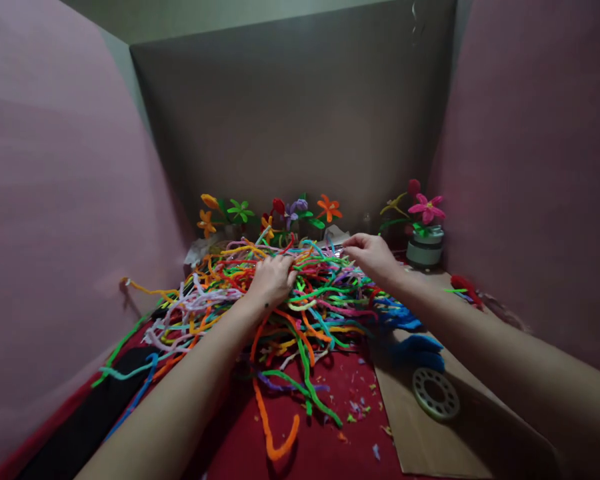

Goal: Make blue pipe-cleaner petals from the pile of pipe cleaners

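Note:
A large tangled heap of colourful pipe cleaners [215, 293] covers the middle of the table. My left hand [273, 279] rests on top of it, fingers curled down among the pipe cleaners. My right hand [373, 257] is at the heap's far right side, thumb and fingertips pinched together. What lies in that pinch is too small to make out. An orange pipe cleaner [265, 420] with a hooked end and a green one [315, 393] trail from the heap toward me.
Pipe-cleaner flowers, among them an orange one [329, 208], stand along the back. At right, a pink flower [427, 209] rises by a lidded jar [425, 248]. A pale ring with holes [436, 395] lies on cardboard [430, 447]. Fuzz scraps dot the red cloth [350, 447].

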The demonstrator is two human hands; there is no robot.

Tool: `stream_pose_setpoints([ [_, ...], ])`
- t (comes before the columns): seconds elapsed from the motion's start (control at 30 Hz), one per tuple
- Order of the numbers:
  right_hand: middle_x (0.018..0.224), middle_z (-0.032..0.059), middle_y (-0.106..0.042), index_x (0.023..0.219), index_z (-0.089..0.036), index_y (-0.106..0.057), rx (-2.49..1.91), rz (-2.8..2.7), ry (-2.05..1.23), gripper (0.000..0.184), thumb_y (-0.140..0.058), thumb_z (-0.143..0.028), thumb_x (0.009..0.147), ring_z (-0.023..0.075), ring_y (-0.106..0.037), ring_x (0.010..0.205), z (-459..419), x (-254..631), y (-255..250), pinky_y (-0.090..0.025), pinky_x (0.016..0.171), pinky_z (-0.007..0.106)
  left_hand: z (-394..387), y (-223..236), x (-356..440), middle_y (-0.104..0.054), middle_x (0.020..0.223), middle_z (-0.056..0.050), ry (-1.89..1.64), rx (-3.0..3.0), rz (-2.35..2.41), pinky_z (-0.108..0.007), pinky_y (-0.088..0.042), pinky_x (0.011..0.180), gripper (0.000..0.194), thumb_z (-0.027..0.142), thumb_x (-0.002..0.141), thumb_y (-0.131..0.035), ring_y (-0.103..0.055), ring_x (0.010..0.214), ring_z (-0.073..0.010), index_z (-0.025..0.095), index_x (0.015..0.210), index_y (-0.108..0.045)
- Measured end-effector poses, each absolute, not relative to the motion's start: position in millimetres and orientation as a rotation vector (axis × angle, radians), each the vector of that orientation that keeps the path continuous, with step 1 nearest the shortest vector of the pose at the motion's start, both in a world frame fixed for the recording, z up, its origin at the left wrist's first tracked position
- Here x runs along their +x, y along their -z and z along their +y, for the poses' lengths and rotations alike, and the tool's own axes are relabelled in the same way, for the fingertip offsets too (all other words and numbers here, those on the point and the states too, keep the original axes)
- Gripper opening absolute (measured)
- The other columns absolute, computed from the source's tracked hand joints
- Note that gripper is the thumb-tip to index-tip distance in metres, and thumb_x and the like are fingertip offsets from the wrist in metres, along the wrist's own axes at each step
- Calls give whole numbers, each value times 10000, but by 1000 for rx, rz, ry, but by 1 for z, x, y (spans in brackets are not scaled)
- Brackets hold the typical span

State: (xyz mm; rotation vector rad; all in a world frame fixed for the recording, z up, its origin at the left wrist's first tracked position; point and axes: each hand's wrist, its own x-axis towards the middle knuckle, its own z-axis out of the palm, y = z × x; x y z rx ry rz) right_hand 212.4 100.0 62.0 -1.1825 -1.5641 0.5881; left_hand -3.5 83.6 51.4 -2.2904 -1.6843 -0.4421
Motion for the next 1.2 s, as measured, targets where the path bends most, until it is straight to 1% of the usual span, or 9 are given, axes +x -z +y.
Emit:
stream_pose_setpoints([
  [0.17, 597, 33, -632, 693, -155, -681, -1342, -1847, -427, 209, -477, -138, 650, 154, -568, 614, 102, 195, -53, -408, 604, 251, 83, -52, -6, -643, 840, -73, 475, -2203, -1737, -294, -392, 686, 279, 253, 865, -339, -580, 778, -195, 180, 843, -608],
  [0.33, 900, 86, -677, 877, -155, -681, -1487, -1892, -52, 279, -457, -116, 715, 196, -581, 855, 102, 196, -52, -400, 761, 273, 76, -45, -1, -637, 864, -73, 466, -2181, -1725, -313, -400, 737, 224, 214, 831, -387, -566, 820, -208, 178, 813, -608],
  [0.5, 942, 107, -669, 1007, -160, -657, -1406, -2203, 90, 311, -421, -232, 818, 227, -548, 916, 109, 193, -51, -385, 795, 305, 48, -50, 4, -624, 917, -100, 298, -2306, -1464, -360, -416, 763, 217, 193, 833, -412, -544, 855, -236, 158, 868, -624],
  [0.63, 947, 90, -672, 1032, -187, -649, -1288, -2408, 51, 311, -424, -200, 817, 219, -554, 901, 94, 179, -33, -383, 824, 330, 34, -72, 16, -609, 909, -88, 671, -2257, -1412, -363, -420, 835, 238, 308, 861, -429, -536, 898, -221, 160, 900, -611],
  [0.77, 1155, 168, -579, 1202, -102, -536, -1094, -2604, 277, 424, -435, -153, 793, 287, -472, 1088, 71, 172, -11, -230, 997, 498, 55, -72, 32, -559, 1125, -81, 847, -2390, -1231, -309, -391, 920, 287, 284, 872, -418, -486, 1054, -183, 175, 1099, -558],
  [0.87, 1142, 186, -587, 1161, -66, -571, -1049, -2641, 201, 431, -469, -136, 748, 291, -478, 1102, 65, 176, -8, -181, 1036, 488, 82, -53, 30, -499, 1259, -82, 603, -2401, -1332, -419, -307, 984, 363, 374, 816, -514, -400, 1176, -254, 235, 1149, -554],
  [0.97, 993, 91, -671, 1032, -143, -659, -1131, -2502, -106, 398, -448, -75, 702, 199, -580, 951, 73, 186, -18, -343, 952, 338, 93, -35, 18, -619, 1005, -67, 389, -2456, -1442, -452, -353, 885, 271, 408, 842, -456, -508, 1007, -256, 242, 937, -648],
  [1.07, 804, 39, -695, 894, -164, -699, -1379, -2212, -232, 398, -358, -52, 721, 135, -615, 771, 87, 193, -30, -432, 738, 218, 85, -26, 11, -608, 940, -74, 408, -2417, -1444, -436, -341, 878, 315, 382, 884, -368, -515, 950, -235, 225, 935, -636],
  [1.2, 812, 82, -695, 860, -147, -704, -1558, -2048, -198, 304, -446, -115, 703, 185, -620, 783, 108, 188, -32, -424, 681, 245, 71, -20, 13, -574, 935, -97, 487, -2282, -1410, -419, -329, 884, 313, 364, 888, -359, -495, 920, -230, 188, 926, -614],
])
